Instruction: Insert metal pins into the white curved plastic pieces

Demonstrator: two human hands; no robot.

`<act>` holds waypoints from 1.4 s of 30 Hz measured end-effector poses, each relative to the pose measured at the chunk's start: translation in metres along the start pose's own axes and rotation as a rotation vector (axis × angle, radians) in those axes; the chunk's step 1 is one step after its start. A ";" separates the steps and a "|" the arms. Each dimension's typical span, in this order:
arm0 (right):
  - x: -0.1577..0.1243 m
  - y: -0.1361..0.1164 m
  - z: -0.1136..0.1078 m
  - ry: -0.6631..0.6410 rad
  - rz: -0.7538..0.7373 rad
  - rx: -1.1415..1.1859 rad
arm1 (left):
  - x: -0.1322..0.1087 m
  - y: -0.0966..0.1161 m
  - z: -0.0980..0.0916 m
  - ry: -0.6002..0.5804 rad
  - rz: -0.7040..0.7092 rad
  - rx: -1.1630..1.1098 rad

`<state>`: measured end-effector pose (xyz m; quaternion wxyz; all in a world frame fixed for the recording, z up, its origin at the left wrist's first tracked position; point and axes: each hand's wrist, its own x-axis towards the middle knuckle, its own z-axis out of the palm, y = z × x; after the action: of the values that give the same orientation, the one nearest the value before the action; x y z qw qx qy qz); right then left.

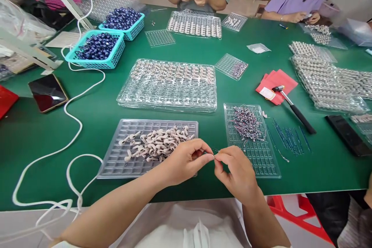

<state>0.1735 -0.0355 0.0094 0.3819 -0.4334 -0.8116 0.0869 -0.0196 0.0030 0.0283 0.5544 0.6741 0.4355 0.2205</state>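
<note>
My left hand (188, 161) and my right hand (236, 172) meet fingertip to fingertip above the table's near edge. Both are pinched on a tiny thin part, mostly hidden by the fingers; a dark wire end shows between them. Left of and behind my left hand, a clear tray (112, 162) bears a heap of beige earphone-shaped shells (158, 143). Just beyond my right hand, another clear tray (266, 162) bears a tangle of small wired parts (248, 123). Farther forward, a large clear tray (167, 95) has beige pieces in its back rows.
Blue baskets (116, 56) of dark shiny parts stand at the left, near a phone (48, 92) and a white cable (78, 124). On the right lie red envelopes (276, 81), a hammer (295, 110), blue strips (290, 141), a black phone (347, 135) and stacked trays (325, 81). Two people sit opposite.
</note>
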 end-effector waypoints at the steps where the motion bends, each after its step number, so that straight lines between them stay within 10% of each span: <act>1: 0.000 0.000 0.001 0.007 -0.006 0.006 | 0.000 -0.001 0.000 0.006 -0.005 -0.019; 21: -0.013 -0.003 0.012 0.131 0.257 0.370 | 0.003 0.000 0.001 -0.065 -0.165 -0.507; 42: -0.017 0.000 0.007 0.231 0.415 0.611 | 0.002 0.002 -0.001 -0.042 -0.090 -0.504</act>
<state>0.1742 -0.0472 -0.0051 0.5568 -0.4617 -0.5949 0.3506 -0.0188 0.0057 0.0301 0.7233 0.4990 0.3844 0.2831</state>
